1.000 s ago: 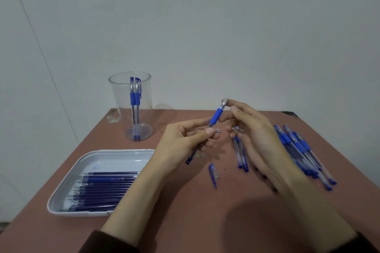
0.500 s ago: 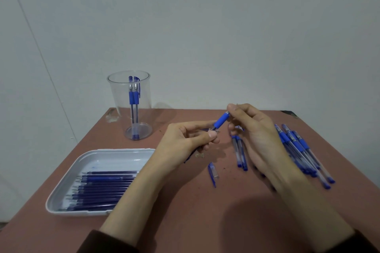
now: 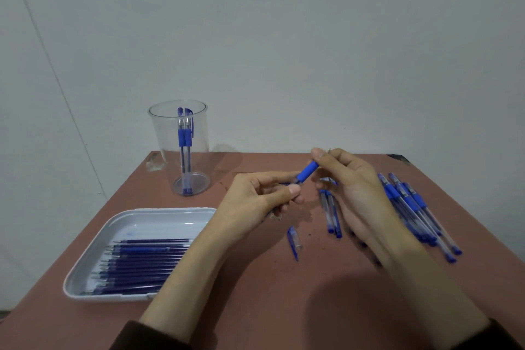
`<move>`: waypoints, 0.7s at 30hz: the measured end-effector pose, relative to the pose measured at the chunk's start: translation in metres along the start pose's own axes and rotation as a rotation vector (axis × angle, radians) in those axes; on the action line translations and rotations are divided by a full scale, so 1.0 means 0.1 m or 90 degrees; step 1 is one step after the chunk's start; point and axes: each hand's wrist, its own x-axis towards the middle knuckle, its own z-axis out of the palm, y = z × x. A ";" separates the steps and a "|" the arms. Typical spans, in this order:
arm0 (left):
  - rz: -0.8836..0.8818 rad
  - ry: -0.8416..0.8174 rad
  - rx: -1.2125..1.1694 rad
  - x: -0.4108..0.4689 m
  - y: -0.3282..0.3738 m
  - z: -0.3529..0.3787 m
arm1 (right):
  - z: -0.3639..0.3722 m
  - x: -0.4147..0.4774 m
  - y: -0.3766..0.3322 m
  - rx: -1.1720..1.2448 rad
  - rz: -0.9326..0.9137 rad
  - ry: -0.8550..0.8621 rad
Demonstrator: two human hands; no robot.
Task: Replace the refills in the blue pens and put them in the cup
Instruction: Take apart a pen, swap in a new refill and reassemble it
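Two, perhaps three, finished pens [image 3: 184, 136] stand in the clear cup [image 3: 162, 145] at ten o'clock, so we judge the job barely begun. At the centre we work on one pen [image 3: 308, 172]: our left hand [image 3: 251, 202] pinches its barrel, our right hand [image 3: 358, 187] pinches the tip end above the blue sleeve, each grip narrow and closed on it. A heap of pens [image 3: 412, 207] waits at three o'clock, a pair of pens [image 3: 331, 213] lies by our right palm, a loose cap [image 3: 294, 241] rests on the surface [image 3: 255, 307]. At eight o'clock the white tray [image 3: 159, 224] holds a row of dark refills [image 3: 142, 261].
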 end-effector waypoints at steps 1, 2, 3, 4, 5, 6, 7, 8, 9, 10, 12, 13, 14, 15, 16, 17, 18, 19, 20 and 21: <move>0.000 0.001 -0.002 0.00 0.00 0.00 | 0.00 0.01 0.01 -0.006 0.006 -0.006; -0.001 0.006 -0.007 0.01 0.00 0.00 | -0.01 0.01 0.00 -0.004 0.011 -0.016; -0.001 0.010 -0.011 0.01 0.00 0.00 | -0.01 0.01 0.01 0.001 0.009 -0.019; -0.002 0.012 -0.010 0.01 -0.01 0.00 | -0.02 0.02 0.01 0.004 0.005 -0.008; -0.001 0.009 -0.005 0.01 -0.01 0.01 | -0.03 0.03 0.02 -0.001 0.001 0.010; -0.001 0.005 -0.001 0.01 -0.01 0.01 | -0.03 0.03 0.02 -0.004 0.001 0.021; -0.001 0.002 0.000 0.01 -0.01 0.01 | -0.03 0.03 0.03 -0.001 0.007 0.019; -0.002 0.003 -0.001 0.01 -0.01 0.01 | -0.03 0.03 0.03 0.009 0.014 0.004; -0.004 0.005 -0.002 0.01 -0.02 0.01 | -0.04 0.03 0.03 0.014 0.019 -0.016; -0.004 0.008 -0.002 0.01 -0.02 0.01 | -0.03 0.03 0.03 0.020 0.021 -0.026; -0.001 0.006 0.007 0.01 -0.02 0.00 | -0.04 0.04 0.04 0.019 0.018 -0.008; 0.001 0.003 0.014 0.01 -0.02 0.01 | -0.04 0.04 0.04 0.011 0.016 0.000; 0.002 0.001 0.019 0.01 -0.02 0.01 | -0.04 0.04 0.04 0.007 0.020 -0.001; 0.001 0.001 0.018 0.00 -0.02 0.01 | -0.05 0.04 0.04 0.003 0.025 -0.011; 0.000 0.004 0.014 0.01 -0.02 0.00 | -0.05 0.03 0.03 0.006 0.030 -0.031; -0.003 0.009 0.007 0.01 -0.02 0.00 | -0.05 0.03 0.03 0.011 0.031 -0.047; -0.004 0.012 0.004 0.01 -0.02 -0.01 | -0.05 0.02 0.02 0.018 0.030 -0.049; -0.004 0.013 0.005 0.01 -0.02 -0.01 | -0.04 0.02 0.02 0.016 0.027 -0.035; -0.003 0.012 0.011 0.01 -0.03 -0.01 | -0.04 0.03 0.03 0.008 0.025 -0.016; -0.003 0.010 0.016 0.01 -0.03 -0.01 | -0.04 0.03 0.03 -0.004 0.025 -0.004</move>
